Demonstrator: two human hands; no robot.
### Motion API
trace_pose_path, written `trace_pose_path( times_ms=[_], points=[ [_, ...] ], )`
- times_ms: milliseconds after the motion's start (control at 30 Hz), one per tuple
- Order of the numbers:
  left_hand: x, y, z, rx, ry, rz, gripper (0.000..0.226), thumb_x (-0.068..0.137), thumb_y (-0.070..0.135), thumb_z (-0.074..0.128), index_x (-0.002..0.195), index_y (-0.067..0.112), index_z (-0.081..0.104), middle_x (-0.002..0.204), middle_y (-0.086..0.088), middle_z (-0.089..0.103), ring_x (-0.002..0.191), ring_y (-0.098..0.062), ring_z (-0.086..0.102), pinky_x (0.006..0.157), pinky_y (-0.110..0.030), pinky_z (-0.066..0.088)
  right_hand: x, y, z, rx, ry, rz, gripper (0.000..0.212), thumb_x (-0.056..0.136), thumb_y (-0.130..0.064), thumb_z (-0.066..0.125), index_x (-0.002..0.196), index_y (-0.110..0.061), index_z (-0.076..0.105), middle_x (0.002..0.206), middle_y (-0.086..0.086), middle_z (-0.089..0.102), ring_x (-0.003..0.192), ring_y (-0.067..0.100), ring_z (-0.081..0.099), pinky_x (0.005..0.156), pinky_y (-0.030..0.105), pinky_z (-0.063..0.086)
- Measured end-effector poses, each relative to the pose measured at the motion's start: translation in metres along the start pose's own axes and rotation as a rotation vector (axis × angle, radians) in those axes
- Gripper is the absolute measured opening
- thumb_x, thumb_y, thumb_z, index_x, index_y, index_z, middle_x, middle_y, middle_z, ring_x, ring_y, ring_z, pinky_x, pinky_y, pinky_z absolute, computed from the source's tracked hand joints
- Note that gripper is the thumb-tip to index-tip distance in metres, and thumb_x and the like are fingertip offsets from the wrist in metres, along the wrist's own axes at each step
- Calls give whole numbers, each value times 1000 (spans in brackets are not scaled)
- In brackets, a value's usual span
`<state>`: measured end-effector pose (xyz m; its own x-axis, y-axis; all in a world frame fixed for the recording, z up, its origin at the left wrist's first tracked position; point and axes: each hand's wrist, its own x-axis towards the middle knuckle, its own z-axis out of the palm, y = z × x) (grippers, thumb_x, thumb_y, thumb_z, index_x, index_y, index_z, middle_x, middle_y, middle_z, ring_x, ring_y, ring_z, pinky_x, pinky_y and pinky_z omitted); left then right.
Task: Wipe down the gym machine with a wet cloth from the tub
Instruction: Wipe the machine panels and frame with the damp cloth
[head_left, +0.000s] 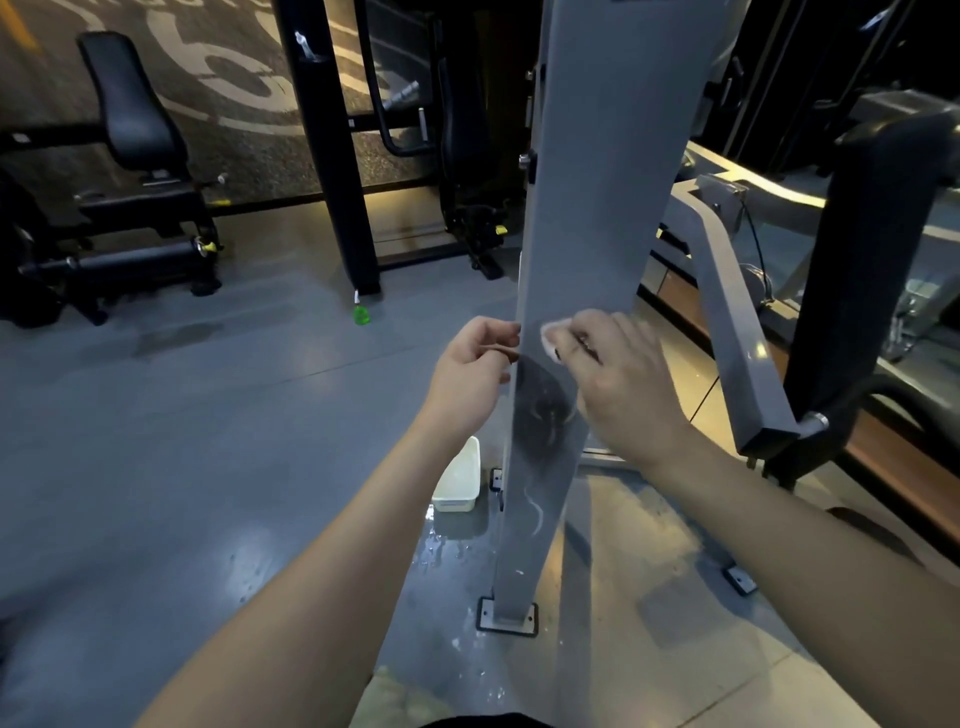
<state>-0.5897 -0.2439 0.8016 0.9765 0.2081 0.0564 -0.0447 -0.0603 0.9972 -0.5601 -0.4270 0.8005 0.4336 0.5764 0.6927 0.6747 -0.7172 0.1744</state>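
A tall grey upright panel of the gym machine (597, 182) stands in front of me, bolted to the floor. My right hand (618, 379) holds a small white cloth (553, 335) bunched under its fingers against the panel's face at mid height. My left hand (475, 374) grips the panel's left edge, fingers curled round it. A white tub (460, 480) sits on the floor just left of the panel's base, partly hidden by my left forearm. Wet streaks show on the lower panel.
Water is spilled on the grey floor (447, 545) near the tub. A green spray bottle (361, 312) stands by a black frame post (337, 156). A black seat machine (130, 171) is at far left. The grey arm (737, 312) and black pad (872, 260) extend to the right.
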Motion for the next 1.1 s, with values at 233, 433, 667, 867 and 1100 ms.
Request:
trace_pose_path(
  times_ms=[233, 433, 667, 867, 1100],
  points=[
    [-5, 7, 5, 55, 30, 19, 31, 94, -1, 47, 97, 24, 64, 88, 17, 70, 82, 3, 63, 77, -18, 52, -10, 8, -3, 9, -84, -37, 34, 82, 3, 66, 115, -7, 67, 102, 11, 59, 91, 31, 52, 74, 36, 28],
    [-10, 13, 18, 71, 101, 10, 16, 89, 1, 55, 89, 16, 55, 79, 7, 59, 66, -2, 53, 70, -21, 47, -29, 15, 6, 44, 29, 26, 21, 98, 0, 60, 117, -5, 67, 105, 11, 62, 85, 33, 55, 70, 40, 40],
    [-10, 16, 26, 45, 149, 12, 15, 84, -7, 52, 93, 5, 54, 77, -1, 56, 59, -3, 50, 64, -21, 45, -14, 28, -7, 50, 35, 75, 32, 91, 4, 56, 117, -8, 69, 106, 9, 64, 88, 31, 53, 71, 40, 41],
    [-13, 14, 27, 42, 150, 26, 21, 84, -8, 53, 87, 13, 55, 74, 3, 56, 64, -5, 49, 63, -19, 43, -42, 12, 7, 72, -63, 20, 21, 98, -4, 51, 111, -6, 68, 101, 10, 61, 86, 32, 55, 72, 40, 42],
    [-13, 11, 31, 41, 168, 42, 26, 81, -11, 51, 86, 14, 57, 81, 3, 63, 67, -2, 55, 66, -18, 47, -34, 24, 5, 148, 71, 216, 15, 100, -9, 60, 113, -10, 69, 103, 6, 66, 90, 28, 56, 76, 36, 41]
  ],
)
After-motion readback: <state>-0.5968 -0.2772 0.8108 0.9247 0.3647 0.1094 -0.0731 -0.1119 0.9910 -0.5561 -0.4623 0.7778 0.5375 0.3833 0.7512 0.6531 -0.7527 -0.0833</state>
